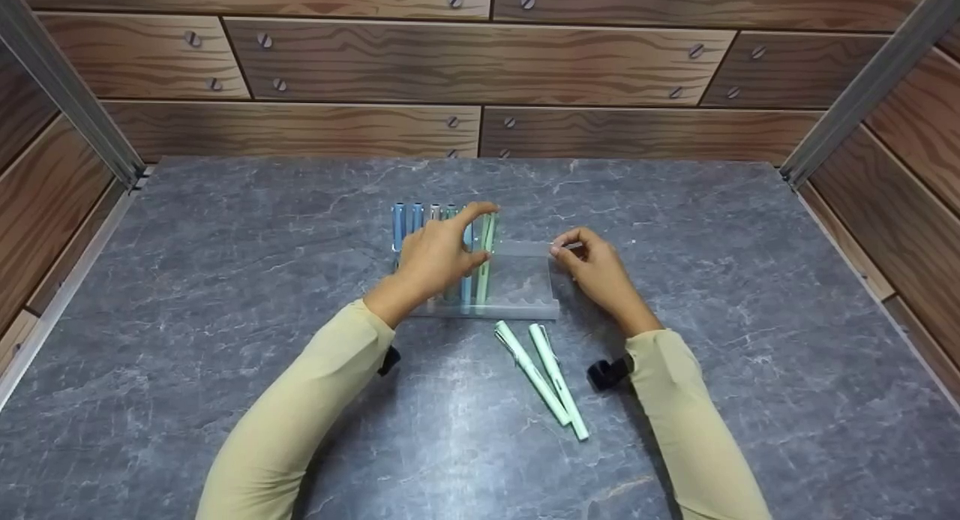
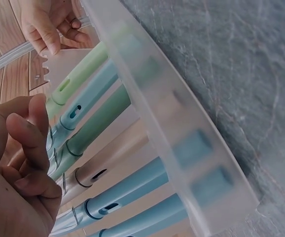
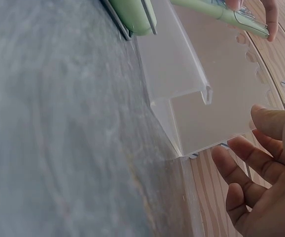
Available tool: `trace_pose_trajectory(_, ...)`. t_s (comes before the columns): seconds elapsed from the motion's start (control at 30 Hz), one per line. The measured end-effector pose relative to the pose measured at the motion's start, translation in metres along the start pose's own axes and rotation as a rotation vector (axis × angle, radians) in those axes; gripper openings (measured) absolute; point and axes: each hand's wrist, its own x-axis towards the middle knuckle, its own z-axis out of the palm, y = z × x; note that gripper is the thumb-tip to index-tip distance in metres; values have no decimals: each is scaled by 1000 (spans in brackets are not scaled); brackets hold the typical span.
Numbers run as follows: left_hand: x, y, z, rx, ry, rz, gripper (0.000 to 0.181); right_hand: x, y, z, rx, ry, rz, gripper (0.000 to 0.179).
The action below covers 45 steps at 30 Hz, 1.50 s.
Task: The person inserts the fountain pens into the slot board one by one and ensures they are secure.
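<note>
A clear plastic pen rack (image 1: pixel 517 276) holds several pens side by side in its left part. My left hand (image 1: pixel 435 257) reaches over them, thumb and index finger spread along the rightmost light green pen (image 1: pixel 484 280). The index fingertip is at that pen's top end, with the thumb lower beside it. In the left wrist view, blue pens (image 2: pixel 132 187), a beige pen (image 2: pixel 115 153) and green pens stand with their lower ends behind the rack's front lip (image 2: pixel 177 113). My right hand (image 1: pixel 596 269) pinches the rack's upper right corner between thumb and fingers.
Two light green pens, one on the left (image 1: pixel 532 374) and one on the right (image 1: pixel 559 381), lie loose in front of the rack, close together at their lower ends. The grey marbled table (image 1: pixel 262 227) is bordered by wood-patterned walls (image 1: pixel 480 62).
</note>
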Motion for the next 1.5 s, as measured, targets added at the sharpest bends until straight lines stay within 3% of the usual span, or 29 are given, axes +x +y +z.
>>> trace_pose_trajectory(0.5, 0, 0, -1, 33, 12, -25, 62, -2, -2, 0, 0, 5, 7, 18)
trace_pose_trajectory(0.97, 1, -2, -6, 39, 30, -6, 63, 0, -1, -1, -11, 20, -23, 17)
trace_pose_trajectory(1.5, 1, 2, 2, 115, 65, -19, 63, 0, 0, 0, -1, -1, 11, 18)
